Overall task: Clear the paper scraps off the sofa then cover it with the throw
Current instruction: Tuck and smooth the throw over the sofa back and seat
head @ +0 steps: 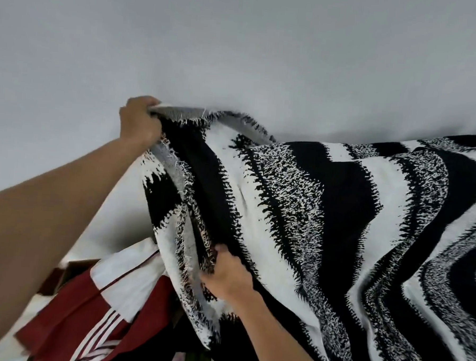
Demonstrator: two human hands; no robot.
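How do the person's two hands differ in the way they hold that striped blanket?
The left hand is raised high near the wall; the right hand sits lower and nearer the camera. The left hand grips the throw at its top corner; the right hand grips it farther down. Both clutch the same frayed edge.

The left arm stretches up and forward, almost straight, the left hand (139,121) raised high, fingers (145,103) curled round the throw (340,202) edge. The right hand (227,275) sits lower and nearer, gripping that edge too.
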